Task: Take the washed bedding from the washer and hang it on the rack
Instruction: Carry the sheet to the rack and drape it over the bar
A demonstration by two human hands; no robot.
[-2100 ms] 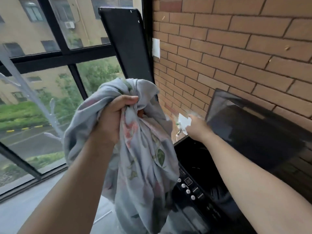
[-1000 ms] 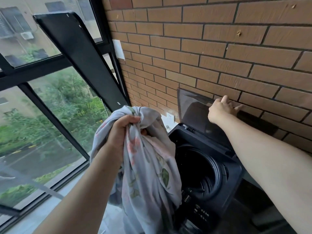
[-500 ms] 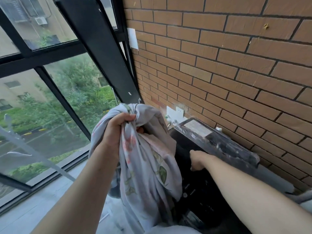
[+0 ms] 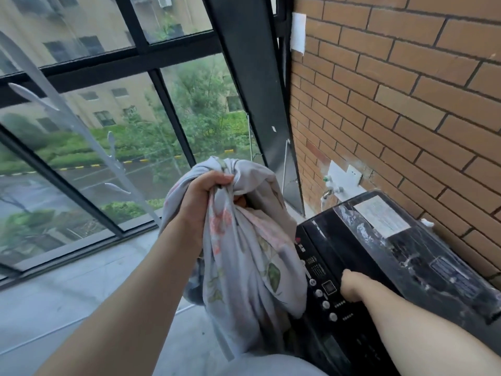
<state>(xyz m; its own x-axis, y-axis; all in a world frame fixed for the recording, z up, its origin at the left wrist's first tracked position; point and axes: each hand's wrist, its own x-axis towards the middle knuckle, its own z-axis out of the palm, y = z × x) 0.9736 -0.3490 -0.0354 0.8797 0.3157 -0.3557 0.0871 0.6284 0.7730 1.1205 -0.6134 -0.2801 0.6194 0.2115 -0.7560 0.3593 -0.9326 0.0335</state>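
Since the earlier frame the washer lid (image 4: 401, 240) has come down flat and the right hand (image 4: 352, 287) has dropped to its front edge by the control panel (image 4: 322, 283); whether those fingers are curled cannot be told. The bedding (image 4: 244, 240) hangs bunched at centre, clear of the washer (image 4: 406, 280), which stands at 4 o'clock. The left hand (image 4: 202, 198) clenches its gathered top. The fabric appears soft, limp and damp-heavy; gripping a hem would probably spread it best. A pale rack (image 4: 67, 118) stands at 10 o'clock.
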